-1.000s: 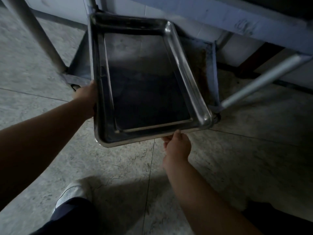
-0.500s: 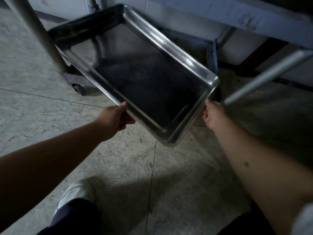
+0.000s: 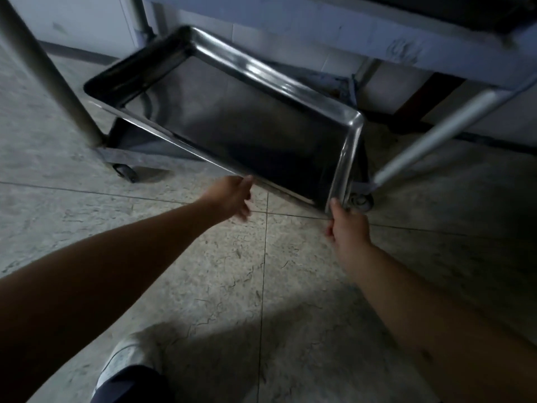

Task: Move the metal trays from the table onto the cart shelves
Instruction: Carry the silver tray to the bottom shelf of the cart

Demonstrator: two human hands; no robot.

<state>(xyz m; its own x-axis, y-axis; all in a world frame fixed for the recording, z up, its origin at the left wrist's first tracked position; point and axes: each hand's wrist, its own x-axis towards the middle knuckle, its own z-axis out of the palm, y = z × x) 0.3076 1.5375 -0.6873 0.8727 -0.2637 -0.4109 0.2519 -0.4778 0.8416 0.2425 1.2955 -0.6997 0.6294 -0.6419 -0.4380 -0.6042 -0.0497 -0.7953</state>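
Note:
A shiny rectangular metal tray (image 3: pixel 232 112) lies slanted across the cart's bottom shelf (image 3: pixel 139 146), its long side running from upper left to lower right. My left hand (image 3: pixel 232 194) is at the tray's near long edge with fingers spread, holding nothing. My right hand (image 3: pixel 347 225) holds the tray's near right corner, thumb on top of the rim. The shelf under the tray is mostly hidden.
The cart's left post (image 3: pixel 46 71) and right post (image 3: pixel 436 132) flank the tray, with an upper shelf (image 3: pixel 319 27) overhead. Wheels (image 3: pixel 360 200) sit at the shelf's near corners. Tiled floor (image 3: pixel 261 286) and my shoe (image 3: pixel 130 362) lie below.
The tray has gone lower and further in over the bottom shelf. My left hand has let go of its long edge and opened. My right hand slid to the near corner.

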